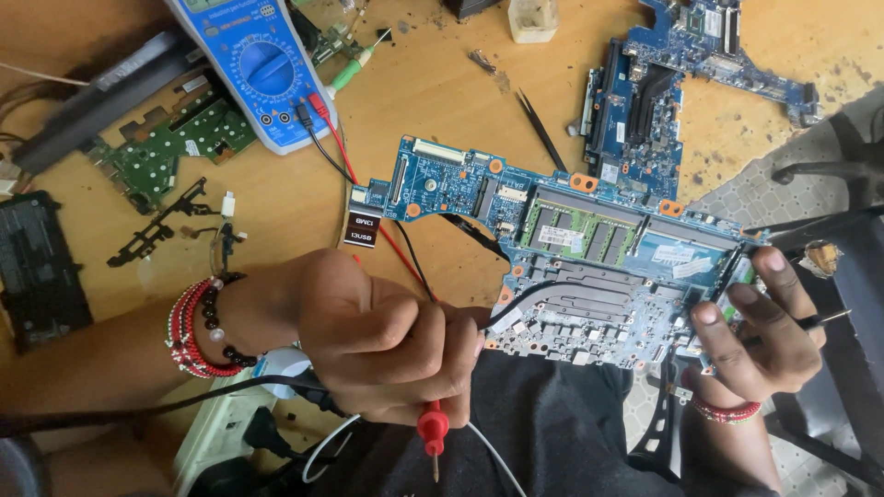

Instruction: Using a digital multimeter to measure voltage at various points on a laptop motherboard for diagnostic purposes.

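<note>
Head view. The left hand [387, 345] was clenched around a red multimeter probe [432, 433], whose tip pointed down toward the person's lap; the red and black leads ran from the fist up to a blue digital multimeter [253, 69] lying at the top left of the wooden workbench [442, 110]. The right hand [760, 336] grasped the right edge of a blue laptop motherboard [571, 267], fingers curled over the board and a thin black tool pinned against the palm. The motherboard lay half on the bench edge, half over the lap, between the two hands. A second blue motherboard [663, 83] lay at the top right, black tweezers [540, 129] just left of it. A green circuit board [175, 138] rested beside the multimeter. Red bead bracelets [193, 329] circled the left wrist.
</note>
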